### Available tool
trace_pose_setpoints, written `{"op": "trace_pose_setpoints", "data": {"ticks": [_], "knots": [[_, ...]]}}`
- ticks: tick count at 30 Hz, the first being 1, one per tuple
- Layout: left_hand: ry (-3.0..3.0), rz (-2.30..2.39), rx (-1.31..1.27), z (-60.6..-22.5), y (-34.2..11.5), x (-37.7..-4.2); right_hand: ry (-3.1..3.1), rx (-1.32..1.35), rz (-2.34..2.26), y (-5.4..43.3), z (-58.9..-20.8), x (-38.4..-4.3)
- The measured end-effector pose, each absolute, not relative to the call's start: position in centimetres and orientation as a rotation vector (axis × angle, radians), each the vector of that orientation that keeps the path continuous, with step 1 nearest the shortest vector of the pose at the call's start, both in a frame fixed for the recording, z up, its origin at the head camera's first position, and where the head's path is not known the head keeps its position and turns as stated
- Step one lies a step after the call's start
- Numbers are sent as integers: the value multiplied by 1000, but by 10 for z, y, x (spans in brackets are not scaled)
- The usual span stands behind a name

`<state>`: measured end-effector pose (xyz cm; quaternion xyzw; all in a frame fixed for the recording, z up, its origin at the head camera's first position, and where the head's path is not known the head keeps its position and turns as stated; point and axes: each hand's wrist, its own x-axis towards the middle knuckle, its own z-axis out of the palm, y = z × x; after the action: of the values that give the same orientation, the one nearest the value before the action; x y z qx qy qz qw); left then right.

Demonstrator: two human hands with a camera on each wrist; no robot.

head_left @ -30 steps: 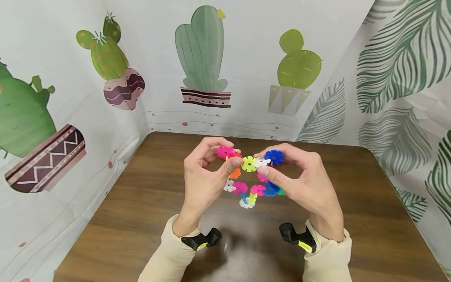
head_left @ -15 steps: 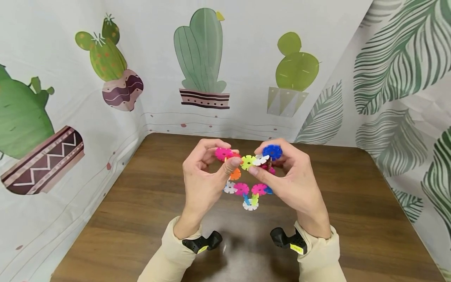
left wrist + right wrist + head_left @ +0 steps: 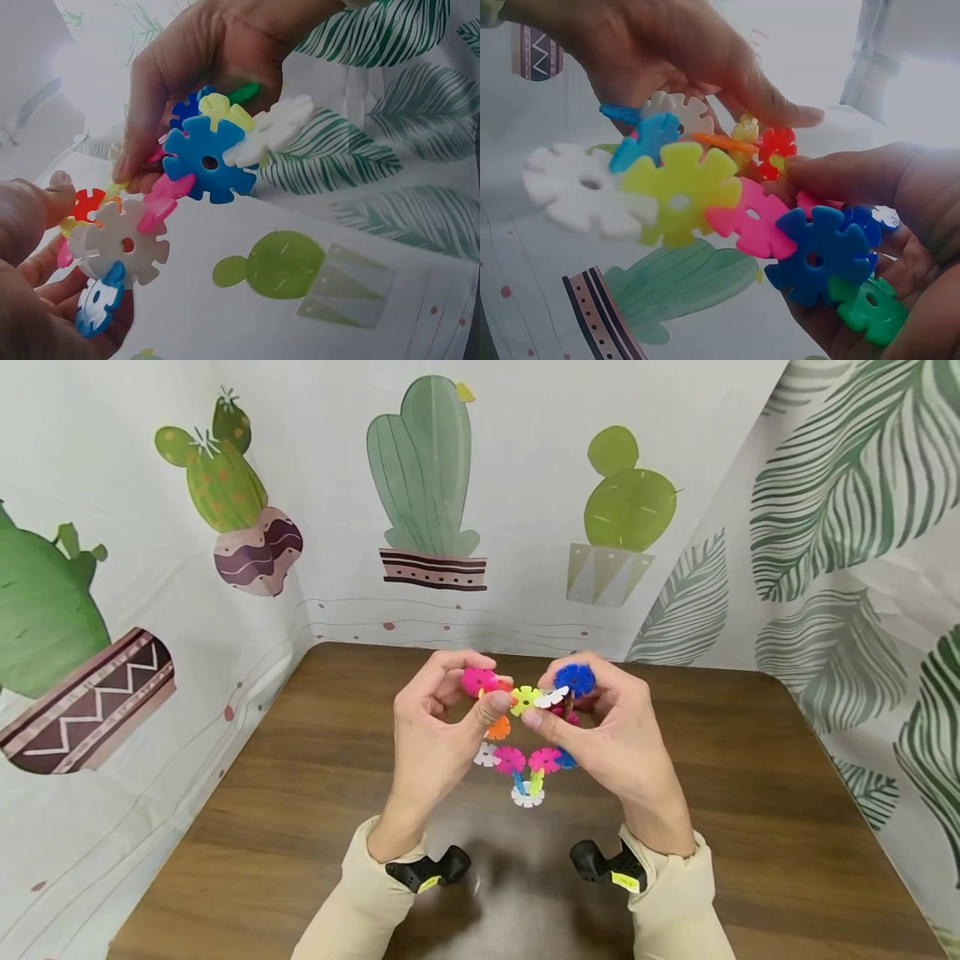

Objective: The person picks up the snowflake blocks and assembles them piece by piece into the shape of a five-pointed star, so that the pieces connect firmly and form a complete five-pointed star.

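Notched plastic snowflake discs, linked into a loop of many colours, hang between the two hands above the table. My left hand (image 3: 438,735) pinches the loop's upper left by a red disc, beside a pink disc (image 3: 477,682). With thumb and fingers, my right hand (image 3: 628,739) grips the upper right, near a lime-yellow disc (image 3: 525,692), a white disc and a dark blue disc (image 3: 574,679). A white disc (image 3: 528,798) forms the lowest point. In the right wrist view, a green disc (image 3: 885,311) sits by the right palm. Fingers hide parts of the loop.
Beneath the hands is a brown wooden table (image 3: 300,827). A white cloth backdrop (image 3: 525,468) printed with cacti and leaves stands behind it and at both sides. Black cameras are strapped at the left wrist (image 3: 431,870) and right wrist (image 3: 611,867).
The right hand has moved left, closer to the left hand, and the blue disc shifted left and slightly up with it. The loop's upper right has drawn inward. The left hand stays nearly still.
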<state>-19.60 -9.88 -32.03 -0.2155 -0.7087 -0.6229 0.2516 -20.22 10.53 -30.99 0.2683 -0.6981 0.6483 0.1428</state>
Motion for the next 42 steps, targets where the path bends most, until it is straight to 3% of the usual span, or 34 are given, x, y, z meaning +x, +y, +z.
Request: {"op": "trace_pose_setpoints", "data": {"ticks": [13,23,29,37,42], "knots": [[-2063,-1816,-548,-324,-132,-189,-1681,500,2106,107,-318,-197],[-1937,-1813,-480,-323,-139,-183,-1550,623,2105,113,-318,-196],[-1943,-1819,-493,-318,-141,-184,-1330,447,2093,116,-318,-196],[-1982,-1859,-518,-320,-142,-203,-1447,436,2049,126,-310,-205],[-2136,-1903,-445,-341,-145,-214,-1699,379,2031,136,-337,-208]]}}
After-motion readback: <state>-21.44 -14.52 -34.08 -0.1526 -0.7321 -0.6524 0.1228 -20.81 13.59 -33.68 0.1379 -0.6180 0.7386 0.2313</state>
